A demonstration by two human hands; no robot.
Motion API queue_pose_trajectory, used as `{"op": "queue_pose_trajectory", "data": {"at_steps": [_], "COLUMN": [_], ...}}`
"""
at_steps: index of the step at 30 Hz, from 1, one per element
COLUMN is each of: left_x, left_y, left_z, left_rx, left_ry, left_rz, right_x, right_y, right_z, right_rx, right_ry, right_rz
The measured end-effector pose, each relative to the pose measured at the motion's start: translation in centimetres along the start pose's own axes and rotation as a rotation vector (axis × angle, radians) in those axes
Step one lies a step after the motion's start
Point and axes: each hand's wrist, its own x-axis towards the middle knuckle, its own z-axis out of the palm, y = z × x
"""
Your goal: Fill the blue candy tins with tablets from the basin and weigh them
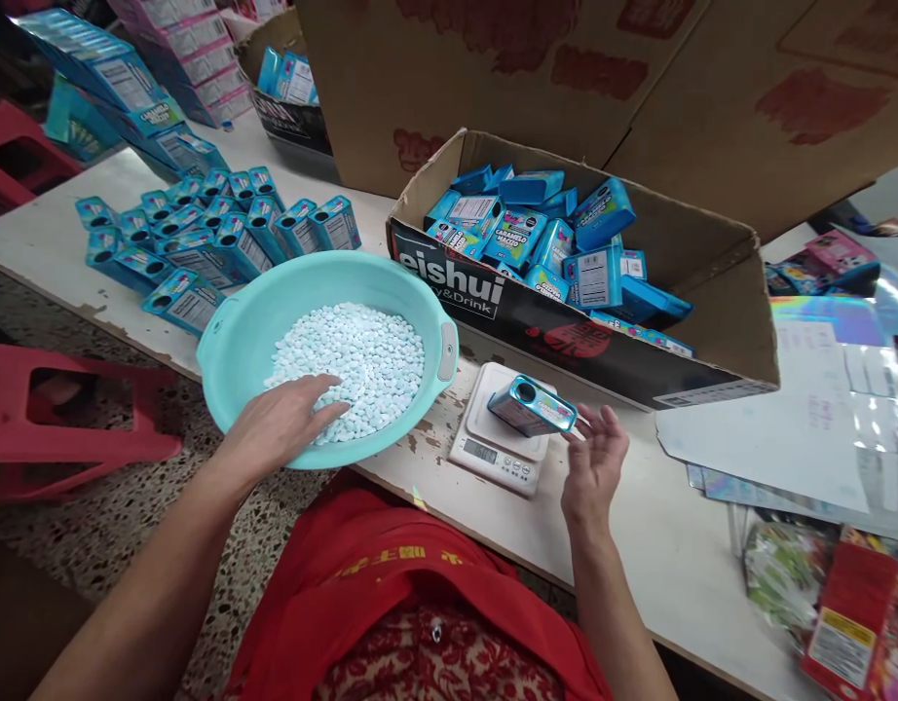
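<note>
My left hand [284,424] reaches into a teal basin [237,331] and rests, fingers loosely curled, on a heap of small pale-blue tablets [361,355]. A blue tin [531,406] with an open round hole lies on a small white scale [497,443]. My right hand [593,458] is just to the tin's right, fingers spread and held up, fingertips close to the tin's end but not gripping it.
A cardboard box [712,321] full of blue tins stands behind the scale. Several open tins [201,239] stand in rows at the left. Stacked packs lie at the back left, shiny sheets and packets at the right, red stools on the floor.
</note>
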Motion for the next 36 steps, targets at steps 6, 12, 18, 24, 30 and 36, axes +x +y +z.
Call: {"op": "queue_pose_trajectory", "data": {"at_steps": [6, 12, 18, 24, 30, 36], "left_x": [-0.1, 0.7, 5.2, 5.8, 5.4, 4.7], "left_y": [0.1, 4.2, 7.0, 6.6, 6.6, 7.1], "left_z": [-0.5, -1.3, -1.6, -1.6, -1.7, -1.9], "left_rx": [-0.389, -1.639, -2.184, -2.368, -2.373, -2.349], "left_ry": [0.126, 0.230, 0.233, 0.374, 0.356, 0.251], "left_rz": [-0.084, -0.256, -0.548, -0.582, -0.621, -0.594], "right_x": [1.2, 4.4, 4.7, 4.3, 4.7, 4.3], "right_y": [-2.6, -10.3, -11.5, -10.6, -10.6, -11.0], "right_z": [2.0, 6.4, 14.0, 16.5, 15.7, 14.6], "right_rx": [-0.288, -0.245, -0.338, -0.373, -0.372, -0.336], "right_ry": [-0.165, -0.243, -0.536, -0.511, -0.532, -0.433], "right_rz": [-0.111, -0.694, -1.028, -1.090, -1.019, -0.959]}}
